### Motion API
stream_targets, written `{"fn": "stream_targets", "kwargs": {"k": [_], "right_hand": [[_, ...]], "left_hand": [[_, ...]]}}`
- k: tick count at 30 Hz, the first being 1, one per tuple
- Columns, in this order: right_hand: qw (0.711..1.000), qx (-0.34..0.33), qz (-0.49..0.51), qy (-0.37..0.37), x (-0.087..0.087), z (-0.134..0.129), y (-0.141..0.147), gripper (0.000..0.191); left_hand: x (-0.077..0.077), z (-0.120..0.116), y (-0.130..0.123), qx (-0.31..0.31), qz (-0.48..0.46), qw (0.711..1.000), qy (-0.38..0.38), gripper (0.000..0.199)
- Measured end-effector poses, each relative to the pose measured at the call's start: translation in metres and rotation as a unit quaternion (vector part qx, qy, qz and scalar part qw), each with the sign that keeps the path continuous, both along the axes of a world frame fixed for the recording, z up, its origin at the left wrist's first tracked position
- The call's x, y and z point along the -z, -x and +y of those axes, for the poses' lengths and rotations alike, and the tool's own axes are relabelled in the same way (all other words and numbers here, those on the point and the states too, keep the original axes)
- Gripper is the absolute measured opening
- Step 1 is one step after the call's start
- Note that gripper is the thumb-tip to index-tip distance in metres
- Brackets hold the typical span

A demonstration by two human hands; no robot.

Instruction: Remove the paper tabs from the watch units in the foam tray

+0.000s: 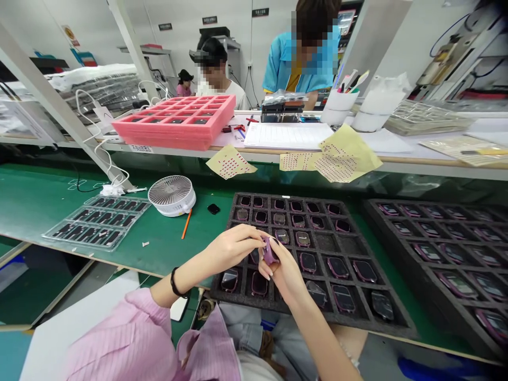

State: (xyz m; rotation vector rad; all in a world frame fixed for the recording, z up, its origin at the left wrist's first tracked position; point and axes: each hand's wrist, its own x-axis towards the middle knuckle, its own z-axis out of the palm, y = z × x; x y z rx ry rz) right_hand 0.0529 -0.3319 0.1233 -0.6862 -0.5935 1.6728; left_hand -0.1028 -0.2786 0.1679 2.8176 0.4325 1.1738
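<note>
The green bench (pixel 133 248) bears a clear tray of dark parts (pixel 99 222), a round white fan (pixel 172 196), an orange stick (pixel 186 224), a small black device (pixel 213 209) and two dark foam trays (pixel 325 248) of purple-rimmed units.

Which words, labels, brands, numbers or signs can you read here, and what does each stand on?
None can be read for certain.
Three dark wall signs: pale characters, too small.
Yellow-and-red wall notice: too small.
White shelf-edge label below the pink foam tray: too blurred.
White printed sheets: print too faint.
Held purple case: no text visible.
</note>
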Motion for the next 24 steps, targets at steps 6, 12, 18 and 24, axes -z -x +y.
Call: {"fn": "stream_targets", "kwargs": {"k": [6, 12, 18, 24], "right_hand": [[1.0, 0.004, -0.005, 0.008, 0.0, 0.0, 0.001, 0.037], [1.0, -0.02, -0.012, 0.017, -0.001, -0.001, -0.001, 0.039], [0.998, -0.043, -0.018, 0.045, 0.002, 0.001, -0.008, 0.042], [0.995, -0.09, -0.002, 0.048, 0.005, 0.0, -0.01, 0.038]], "left_hand": [[-0.005, -0.004, 0.004, 0.005, 0.054, 0.997, -0.058, 0.016], [-0.018, -0.01, 0.003, 0.053, 0.111, 0.983, -0.135, 0.024], [-0.012, -0.01, 0.003, 0.1, 0.134, 0.981, -0.096, 0.027], [-0.008, -0.007, 0.005, 0.141, 0.112, 0.984, 0.011, 0.031]]}}
